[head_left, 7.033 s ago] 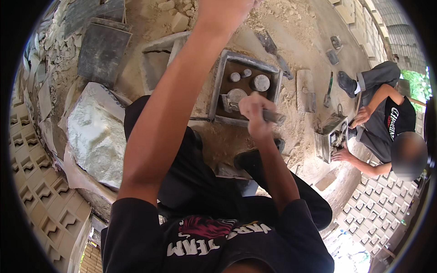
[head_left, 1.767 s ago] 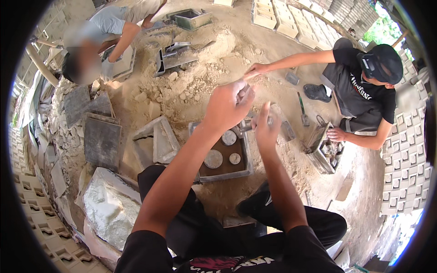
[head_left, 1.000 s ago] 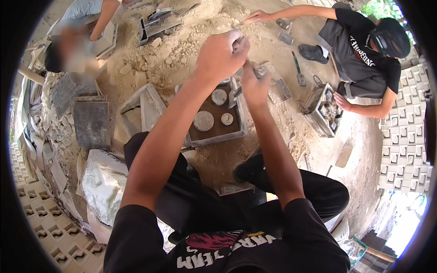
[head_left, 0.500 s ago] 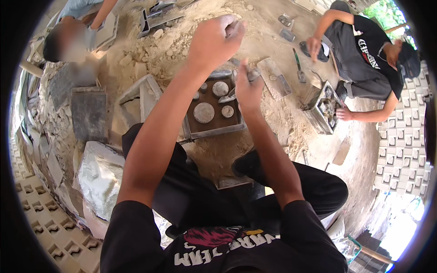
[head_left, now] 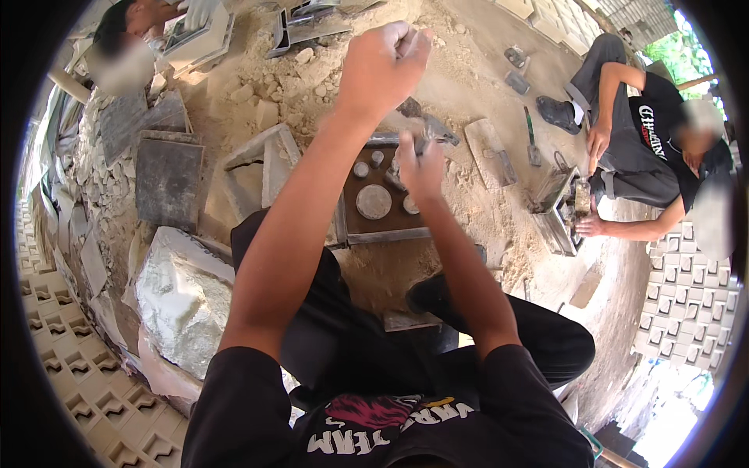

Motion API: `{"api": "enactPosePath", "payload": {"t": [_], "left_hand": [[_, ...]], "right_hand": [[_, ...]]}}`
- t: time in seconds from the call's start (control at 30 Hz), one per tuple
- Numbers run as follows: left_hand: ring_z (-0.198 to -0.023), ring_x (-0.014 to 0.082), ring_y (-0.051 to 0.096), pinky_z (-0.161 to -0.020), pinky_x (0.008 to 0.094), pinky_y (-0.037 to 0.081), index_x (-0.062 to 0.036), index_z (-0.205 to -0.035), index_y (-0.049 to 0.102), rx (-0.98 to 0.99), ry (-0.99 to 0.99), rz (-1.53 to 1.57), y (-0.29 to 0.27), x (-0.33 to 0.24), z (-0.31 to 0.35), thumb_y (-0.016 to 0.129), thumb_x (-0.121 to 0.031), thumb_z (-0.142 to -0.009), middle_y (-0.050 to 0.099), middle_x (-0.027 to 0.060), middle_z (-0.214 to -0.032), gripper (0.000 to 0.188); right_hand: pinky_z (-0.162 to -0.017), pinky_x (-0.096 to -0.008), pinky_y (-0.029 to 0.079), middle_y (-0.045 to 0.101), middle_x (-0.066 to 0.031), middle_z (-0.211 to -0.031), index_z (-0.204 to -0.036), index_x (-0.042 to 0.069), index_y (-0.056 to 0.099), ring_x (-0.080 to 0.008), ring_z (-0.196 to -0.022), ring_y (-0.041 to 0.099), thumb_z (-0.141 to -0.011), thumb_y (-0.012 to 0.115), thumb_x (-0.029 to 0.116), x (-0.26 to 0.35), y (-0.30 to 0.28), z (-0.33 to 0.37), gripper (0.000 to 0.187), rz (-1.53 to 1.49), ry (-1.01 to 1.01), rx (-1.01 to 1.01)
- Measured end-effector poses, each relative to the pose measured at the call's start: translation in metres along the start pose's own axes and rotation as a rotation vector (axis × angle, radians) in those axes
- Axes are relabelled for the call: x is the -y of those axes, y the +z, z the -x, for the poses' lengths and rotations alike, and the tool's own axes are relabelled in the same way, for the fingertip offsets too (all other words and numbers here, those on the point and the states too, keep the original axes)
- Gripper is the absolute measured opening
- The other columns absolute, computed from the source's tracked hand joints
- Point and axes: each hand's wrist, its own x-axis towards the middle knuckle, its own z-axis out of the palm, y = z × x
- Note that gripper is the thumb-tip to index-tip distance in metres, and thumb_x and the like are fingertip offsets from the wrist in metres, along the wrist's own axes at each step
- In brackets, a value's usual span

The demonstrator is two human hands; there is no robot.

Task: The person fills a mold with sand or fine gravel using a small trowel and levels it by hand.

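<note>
Half a second on, the square metal mould (head_left: pixel 380 199) sat lower and nearer the middle of the view than before, and the co-worker in the dark shirt (head_left: pixel 651 148) at right had swung from the top edge down the right side, one hand on a second mould (head_left: pixel 563 207) at the knees. The ground was pale, dusty sand strewn with broken lumps (head_left: pixel 300 66), flat dark slabs (head_left: pixel 168 181) and an empty frame (head_left: pixel 261 160) to the left, a trowel (head_left: pixel 532 136) lying on the dirt to the right, and a big rough white block (head_left: pixel 183 292) beside the seated person's left leg. Stacked patterned blocks (head_left: pixel 58 366) ringed the lower left, and another pile (head_left: pixel 683 296) ringed the right. A second co-worker (head_left: pixel 144 23) crouched at the top left over another frame. The person's left hand (head_left: pixel 384 62) was raised high above the mould on an outstretched arm, its fingers curled into a tight fist around something small and pale that could barely be made out. The right hand (head_left: pixel 420 164) was lower, just over the mould's far right corner, fingers pinched narrowly on a slim grey tool (head_left: pixel 437 134). Inside the mould, round grey discs (head_left: pixel 374 201) lay on its brown floor, directly in front of the person's crossed legs.
</note>
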Motion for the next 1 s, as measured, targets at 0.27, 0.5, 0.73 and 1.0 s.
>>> {"api": "enactPosePath", "payload": {"t": [0.27, 0.5, 0.73, 1.0], "left_hand": [[-0.054, 0.0074, 0.051, -0.052, 0.0264, 0.041, -0.0008, -0.076, 0.064, -0.050, -0.092, 0.041, -0.015, -0.001, -0.002, 0.060, -0.034, -0.094, 0.062, 0.0033, -0.061, 0.038], [-0.048, 0.0144, 0.044, -0.048, 0.0313, 0.037, -0.0023, -0.063, 0.050, -0.143, -0.021, 0.122, -0.015, 0.001, -0.004, 0.063, -0.028, -0.091, 0.048, 0.0068, -0.051, 0.040], [-0.060, 0.0103, 0.063, -0.052, 0.0269, 0.041, -0.0023, -0.067, 0.056, -0.064, -0.062, 0.044, -0.017, -0.004, -0.001, 0.061, -0.035, -0.095, 0.060, 0.0057, -0.058, 0.043], [-0.056, 0.0102, 0.057, -0.051, 0.0283, 0.040, -0.0012, -0.067, 0.057, -0.063, -0.086, 0.029, -0.014, -0.004, 0.001, 0.061, -0.034, -0.093, 0.058, 0.0051, -0.056, 0.042]], "right_hand": [[-0.049, -0.0300, 0.032, 0.041, 0.0029, -0.055, -0.066, 0.004, 0.044, -0.0064, -0.056, 0.035, -0.098, 0.062, 0.024, 0.003, 0.023, -0.013, 0.041, -0.160, 0.213, 0.019], [-0.051, -0.0304, 0.036, 0.045, -0.0011, -0.058, -0.073, 0.001, 0.051, -0.0093, -0.056, 0.042, -0.099, 0.059, 0.024, 0.030, 0.033, -0.001, 0.036, -0.049, 0.065, 0.007], [-0.050, -0.0322, 0.037, 0.051, -0.0039, -0.059, -0.092, -0.001, 0.053, -0.0111, -0.054, 0.043, -0.100, 0.057, 0.026, 0.028, 0.019, -0.028, 0.029, -0.018, -0.090, -0.171], [-0.056, -0.0348, 0.042, 0.055, -0.0061, -0.067, -0.087, 0.000, 0.058, -0.0151, -0.060, 0.050, -0.098, 0.060, 0.029, 0.021, 0.024, -0.042, 0.032, -0.001, 0.056, -0.240]]}}
